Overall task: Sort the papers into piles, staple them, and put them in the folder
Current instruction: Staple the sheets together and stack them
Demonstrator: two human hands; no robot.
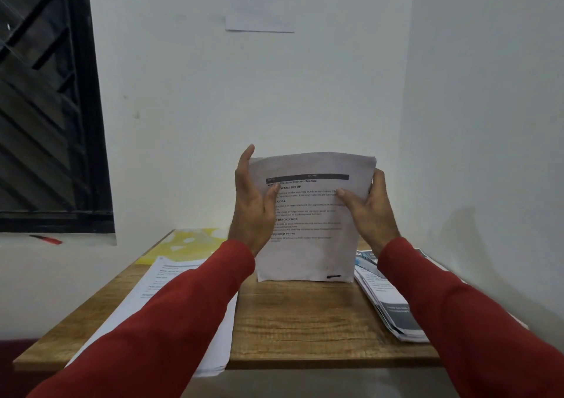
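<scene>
We hold a stack of printed papers [308, 214] upright, bottom edge on the wooden bench [305, 321], left hand [253, 202] and right hand [370, 205] gripping opposite side edges, thumbs in front, arms extended forward.

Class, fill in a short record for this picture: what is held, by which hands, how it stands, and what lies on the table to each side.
held: paper stack
hands: left hand and right hand grip its two side edges
stance: upright, bottom edge on the table
left side: white pile, partly under the sleeve
right side: printed pile
far left: yellow folder
wall: pinned sheet
</scene>
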